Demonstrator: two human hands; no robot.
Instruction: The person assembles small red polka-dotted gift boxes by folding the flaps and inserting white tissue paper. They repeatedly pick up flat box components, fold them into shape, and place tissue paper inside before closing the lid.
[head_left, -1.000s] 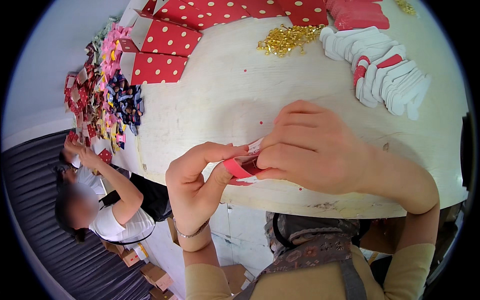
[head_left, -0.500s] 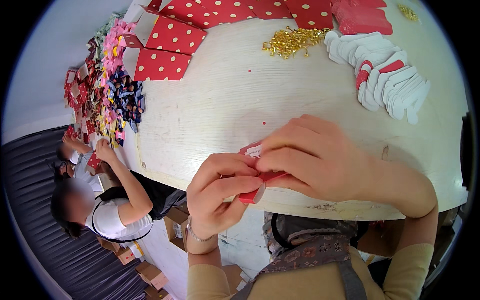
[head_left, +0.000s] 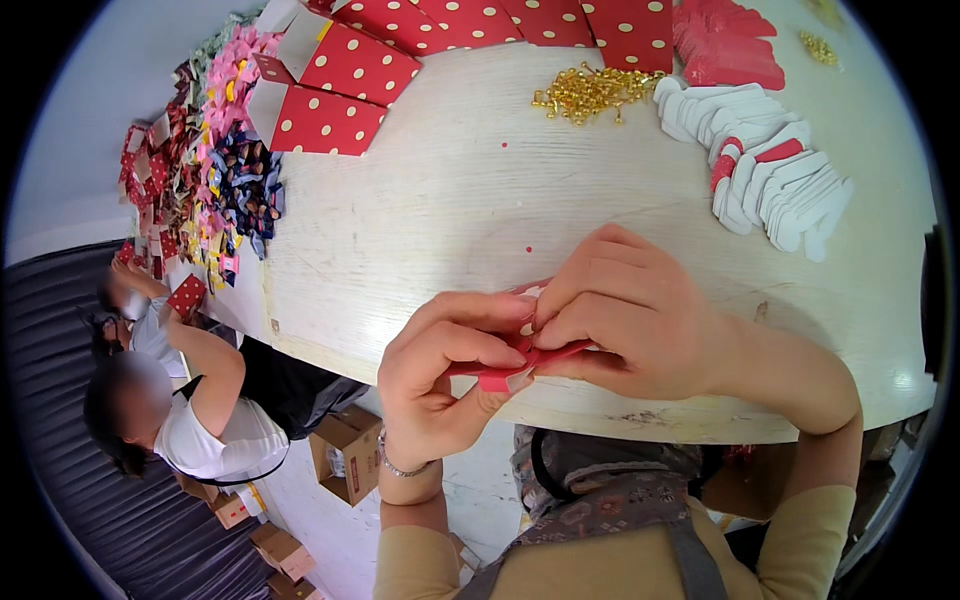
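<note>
My left hand point(head_left: 440, 365) pinches a small folded red card box point(head_left: 504, 381) between its thumb and fingers, over the front part of the table. From the other side my right hand point(head_left: 635, 315) closes its thumb and fingertips on the same piece, and the fingertips of both hands nearly meet at its middle. Pale dots and a white inner edge show on the card. Most of it is hidden behind my fingers, so I cannot make out whether anything small is pinched there.
Red dotted card boxes point(head_left: 345, 70) stand along the far edge. Small gold pins point(head_left: 595, 93) lie heaped beside white card cut-outs point(head_left: 740, 115) and red cut-outs point(head_left: 725, 45). Wrapped sweets point(head_left: 245, 180) pile up at the left. Co-workers point(head_left: 215, 410) sit beyond, near a cardboard box point(head_left: 345, 455).
My hands have tilted the red card box, and its white label is now mostly covered by my fingers. At the left, the nearer co-worker's arm has shifted. The view has moved slightly.
</note>
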